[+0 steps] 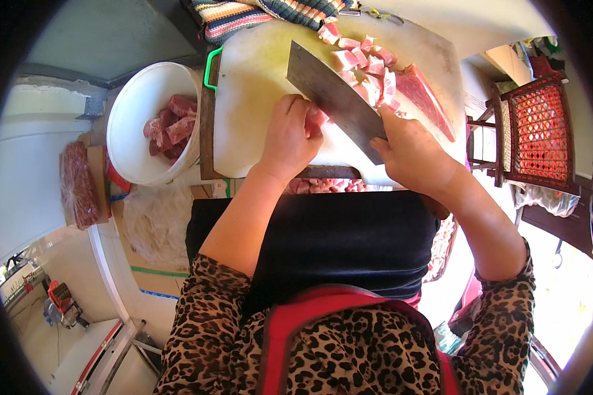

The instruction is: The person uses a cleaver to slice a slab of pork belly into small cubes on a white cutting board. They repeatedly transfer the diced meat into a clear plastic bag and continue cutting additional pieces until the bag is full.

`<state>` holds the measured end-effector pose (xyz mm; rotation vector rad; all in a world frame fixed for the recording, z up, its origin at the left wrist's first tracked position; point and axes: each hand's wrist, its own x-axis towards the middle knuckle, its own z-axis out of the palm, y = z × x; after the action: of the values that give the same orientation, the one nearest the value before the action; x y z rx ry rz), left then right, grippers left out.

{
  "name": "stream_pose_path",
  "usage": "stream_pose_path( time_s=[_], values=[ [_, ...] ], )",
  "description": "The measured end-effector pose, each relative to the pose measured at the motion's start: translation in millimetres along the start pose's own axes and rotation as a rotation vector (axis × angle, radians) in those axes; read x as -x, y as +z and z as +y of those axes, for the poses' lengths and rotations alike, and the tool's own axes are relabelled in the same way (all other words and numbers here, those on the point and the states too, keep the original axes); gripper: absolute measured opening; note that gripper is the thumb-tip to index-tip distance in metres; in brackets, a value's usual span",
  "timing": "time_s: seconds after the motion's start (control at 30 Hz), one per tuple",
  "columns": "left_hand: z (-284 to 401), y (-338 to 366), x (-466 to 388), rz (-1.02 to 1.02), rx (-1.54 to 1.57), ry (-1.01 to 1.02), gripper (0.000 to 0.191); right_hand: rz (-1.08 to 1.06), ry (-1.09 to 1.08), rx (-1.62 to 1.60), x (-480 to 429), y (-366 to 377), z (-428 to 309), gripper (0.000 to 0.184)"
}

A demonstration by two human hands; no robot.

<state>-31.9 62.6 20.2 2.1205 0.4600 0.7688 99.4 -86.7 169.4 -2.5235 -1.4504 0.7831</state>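
Note:
My right hand [415, 153] grips a cleaver at its handle end, the broad steel blade [331, 96] slanting up and left over a white plastic cutting board [252, 98]. Close to the blade's left side, my left hand [291, 138] holds a piece of raw meat [316, 118] with curled fingers; the hand hides part of it. Beyond the blade lie several cubes of raw meat [374, 64], some partly behind the cleaver. A longer slab of meat [425, 101] rests to their right on the board.
A white bucket [116, 123] with meat chunks [170, 128] stands left of the board. A striped cloth [237, 19] lies at the board's far edge. More cut meat [326, 185] is below the near edge. A red woven chair [541, 133] stands at right.

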Motion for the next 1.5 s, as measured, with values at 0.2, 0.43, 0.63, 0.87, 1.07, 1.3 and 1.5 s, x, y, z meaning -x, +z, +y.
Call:
stream_pose_path(
  time_s=[0.2, 0.43, 0.63, 0.87, 1.07, 1.3, 1.5],
  values=[
    [6, -7, -2, 0.055, -0.128, 0.068, 0.026, 0.097, -0.005, -0.069, 15, -1, -4, 0.034],
    [5, -7, -2, -0.028, -0.12, 0.06, 0.021, 0.015, -0.003, 0.002, 17, 6, -4, 0.032],
    [-1, -2, -3, -0.005, -0.094, 0.071, 0.014, -0.059, 0.003, 0.003, -21, 8, -12, 0.027],
    [0, -3, -3, 0.013, -0.064, 0.031, 0.015, 0.178, -0.103, -0.017, -80, 38, -16, 0.026],
    [8, -17, 8, 0.093, -0.109, -0.012, 0.028, 0.077, 0.032, -0.016, -7, 27, 2, 0.026],
    [13, -15, 9, 0.017, -0.11, 0.011, 0.024, -0.004, -0.047, 0.008, 26, 13, 1, 0.025],
    [6, -13, 10, -0.048, -0.13, -0.089, 0.024, -0.103, -0.017, -0.058, 5, 7, -4, 0.026]
  ],
)
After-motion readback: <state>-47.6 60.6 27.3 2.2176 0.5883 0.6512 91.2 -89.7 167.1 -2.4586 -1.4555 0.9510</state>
